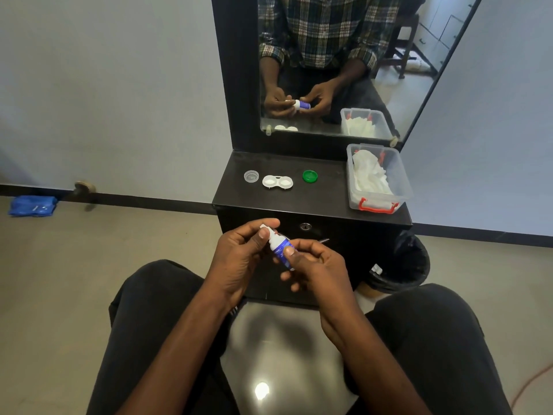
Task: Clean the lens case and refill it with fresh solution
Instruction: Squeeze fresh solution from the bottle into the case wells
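Observation:
A small solution bottle (pixel 279 246) with a blue label and white top is held in front of the black cabinet, tilted with its top up and to the left. My right hand (pixel 314 265) grips the bottle's body. My left hand (pixel 242 253) pinches the white cap end between thumb and fingers. On the black cabinet top (pixel 326 193) lies the open white lens case (pixel 277 182), both wells uncovered. A clear lid (pixel 251 176) lies to its left and a green lid (pixel 310 176) to its right.
A clear plastic box (pixel 377 178) with red latches holds white tissues at the cabinet's right end. A mirror (pixel 329 64) stands behind. A black-lined bin (pixel 404 265) sits on the floor to the right. A blue bag (pixel 33 206) lies by the left wall.

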